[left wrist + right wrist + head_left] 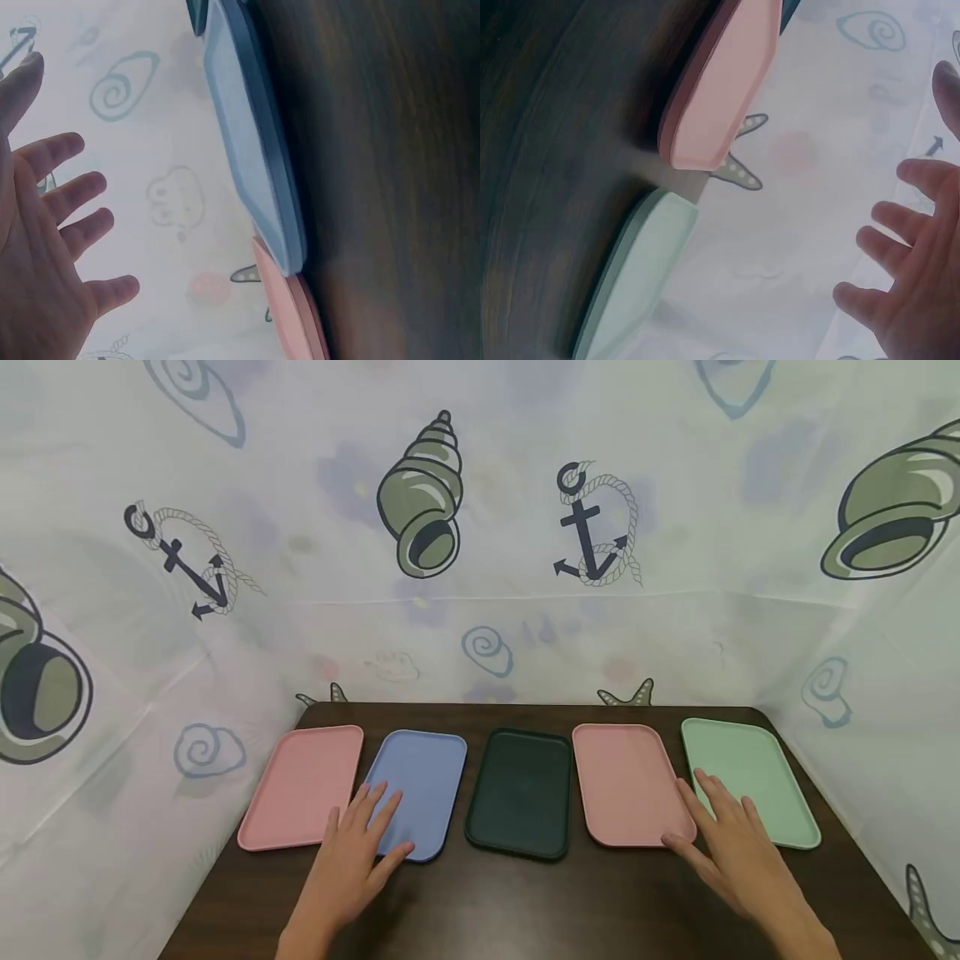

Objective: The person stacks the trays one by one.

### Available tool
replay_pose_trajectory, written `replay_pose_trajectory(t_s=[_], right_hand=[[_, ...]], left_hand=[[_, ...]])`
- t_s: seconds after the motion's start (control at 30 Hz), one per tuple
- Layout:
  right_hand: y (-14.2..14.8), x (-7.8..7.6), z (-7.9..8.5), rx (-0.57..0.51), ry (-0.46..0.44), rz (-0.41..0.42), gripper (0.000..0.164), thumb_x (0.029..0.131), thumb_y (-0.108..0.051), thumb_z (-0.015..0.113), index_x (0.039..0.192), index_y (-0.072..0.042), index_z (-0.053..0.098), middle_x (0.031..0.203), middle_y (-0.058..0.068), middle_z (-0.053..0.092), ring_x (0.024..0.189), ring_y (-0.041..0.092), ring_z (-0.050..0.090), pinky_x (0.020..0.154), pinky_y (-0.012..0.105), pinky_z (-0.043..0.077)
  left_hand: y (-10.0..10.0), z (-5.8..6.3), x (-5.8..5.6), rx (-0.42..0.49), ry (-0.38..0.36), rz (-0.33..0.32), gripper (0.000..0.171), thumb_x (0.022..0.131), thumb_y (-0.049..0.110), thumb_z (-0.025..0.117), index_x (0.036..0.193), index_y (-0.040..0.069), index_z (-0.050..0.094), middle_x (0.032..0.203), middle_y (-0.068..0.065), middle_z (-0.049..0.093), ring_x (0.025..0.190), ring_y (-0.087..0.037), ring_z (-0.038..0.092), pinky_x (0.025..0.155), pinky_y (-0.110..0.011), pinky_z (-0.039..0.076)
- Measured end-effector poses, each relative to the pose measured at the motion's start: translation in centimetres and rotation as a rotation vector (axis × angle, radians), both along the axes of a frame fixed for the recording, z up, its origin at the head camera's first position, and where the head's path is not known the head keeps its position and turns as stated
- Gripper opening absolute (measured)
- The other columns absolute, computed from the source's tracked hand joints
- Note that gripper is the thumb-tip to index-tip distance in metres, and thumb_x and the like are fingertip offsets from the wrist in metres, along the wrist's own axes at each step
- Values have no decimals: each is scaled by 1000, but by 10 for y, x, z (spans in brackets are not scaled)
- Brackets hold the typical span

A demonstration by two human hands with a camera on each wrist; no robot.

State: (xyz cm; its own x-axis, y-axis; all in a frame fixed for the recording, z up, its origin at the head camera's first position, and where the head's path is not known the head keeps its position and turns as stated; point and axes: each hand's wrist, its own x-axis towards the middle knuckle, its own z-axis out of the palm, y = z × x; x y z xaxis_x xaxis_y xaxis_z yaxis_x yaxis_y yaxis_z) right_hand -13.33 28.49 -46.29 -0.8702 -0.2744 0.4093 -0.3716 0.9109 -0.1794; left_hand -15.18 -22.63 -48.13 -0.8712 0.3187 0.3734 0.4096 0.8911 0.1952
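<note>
Wrist views alone show the left hand (354, 853) and right hand (738, 852) raised clear of the brown table (517, 910), fingers apart. The head view alone shows its whole round-cornered row: pink tray (303, 789), blue tray (427, 787), dark green tray (519, 793), second pink tray (626, 785), mint tray (759, 777).

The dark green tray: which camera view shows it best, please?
The head view: there the dark green tray shows whole and uncovered. The left wrist view shows only one corner, cut off by the top edge; the right wrist view, just a dark sliver.
</note>
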Motion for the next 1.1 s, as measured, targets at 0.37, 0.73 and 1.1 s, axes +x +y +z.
replay_pose_trajectory(t_s=[0.37,0.73,1.1], right_hand=[[-30,-1,4,-263,-190,-128,75,96,-51,57,152,-8,34,142,22,45,123,45,48,90,63,39],[-93,-20,-25,-540,-472,-163,48,93,-39,67,126,-4,64,74,-2,64,66,13,61,61,31,47],[-124,-33,-50,-583,-609,-93,39,92,-30,69,115,2,67,61,0,62,51,15,60,50,30,46]], left_hand=[[32,0,3,76,53,-59,64,90,46,67,145,18,50,139,-6,53,124,-31,51,97,-54,42],[84,-23,-8,120,-63,100,48,87,41,72,124,9,67,99,-2,65,72,-18,62,59,-37,50],[105,-34,-31,85,-153,176,55,89,49,66,120,4,68,100,-10,66,82,-31,66,66,-46,52]])
